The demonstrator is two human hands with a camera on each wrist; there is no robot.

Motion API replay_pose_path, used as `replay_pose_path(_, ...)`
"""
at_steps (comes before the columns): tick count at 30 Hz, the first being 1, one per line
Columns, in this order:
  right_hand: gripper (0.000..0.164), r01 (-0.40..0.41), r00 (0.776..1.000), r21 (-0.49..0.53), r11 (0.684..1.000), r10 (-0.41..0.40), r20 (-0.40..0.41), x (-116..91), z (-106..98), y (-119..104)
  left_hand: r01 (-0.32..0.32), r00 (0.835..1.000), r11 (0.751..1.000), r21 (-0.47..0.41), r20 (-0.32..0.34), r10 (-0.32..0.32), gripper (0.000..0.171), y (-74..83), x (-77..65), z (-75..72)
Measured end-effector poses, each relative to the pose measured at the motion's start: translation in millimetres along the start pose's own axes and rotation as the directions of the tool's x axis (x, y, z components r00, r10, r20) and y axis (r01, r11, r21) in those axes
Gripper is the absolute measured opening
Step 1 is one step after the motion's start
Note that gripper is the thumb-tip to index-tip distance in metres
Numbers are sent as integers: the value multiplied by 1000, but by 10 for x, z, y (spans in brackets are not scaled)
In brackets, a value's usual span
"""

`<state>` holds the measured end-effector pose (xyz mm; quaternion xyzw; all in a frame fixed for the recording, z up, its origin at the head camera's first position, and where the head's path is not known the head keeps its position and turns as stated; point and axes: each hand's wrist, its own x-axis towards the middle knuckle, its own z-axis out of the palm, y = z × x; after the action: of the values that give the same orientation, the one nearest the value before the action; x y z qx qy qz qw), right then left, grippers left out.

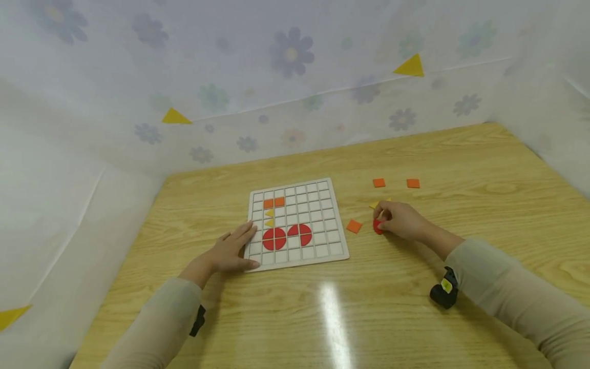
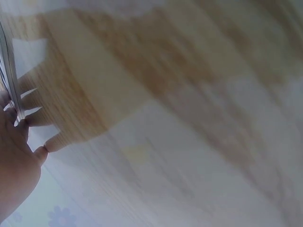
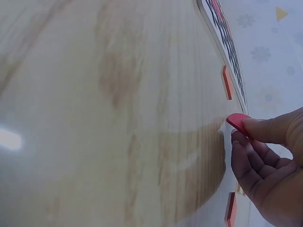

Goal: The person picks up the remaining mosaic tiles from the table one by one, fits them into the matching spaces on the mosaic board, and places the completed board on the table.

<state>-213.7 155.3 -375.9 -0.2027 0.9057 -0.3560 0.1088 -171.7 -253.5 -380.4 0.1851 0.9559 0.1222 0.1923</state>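
Note:
A white grid board point(image 1: 322, 220) lies on the table with two orange squares point(image 1: 268, 204), two yellow triangles point(image 1: 270, 213) and several red quarter-circle pieces point(image 1: 280, 245) on it. Four-part red shapes show one full circle and one lacking its lower-left quarter. My left hand point(image 1: 230, 249) rests spread on the board's left edge; in the left wrist view that hand point(image 2: 19, 161) touches the edge. To the board's right, my right hand point(image 1: 402, 220) pinches a red rounded piece point(image 3: 236, 120) between thumb and fingers. A yellow piece point(image 1: 373, 206) is partly hidden behind this hand.
One loose orange square point(image 1: 354, 226) lies between board and right hand; two more, a left one point(image 1: 379, 183) and a right one point(image 1: 413, 183), lie farther back. A flower-patterned white sheet point(image 1: 258, 128) borders the wooden table point(image 1: 276, 318).

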Motion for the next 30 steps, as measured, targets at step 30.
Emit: replay_pose_path(30,15,-32,999,227,973,33,-1,136,115,-229,-4,1000,1000,-13,-5,4,91,30,-8,-19)
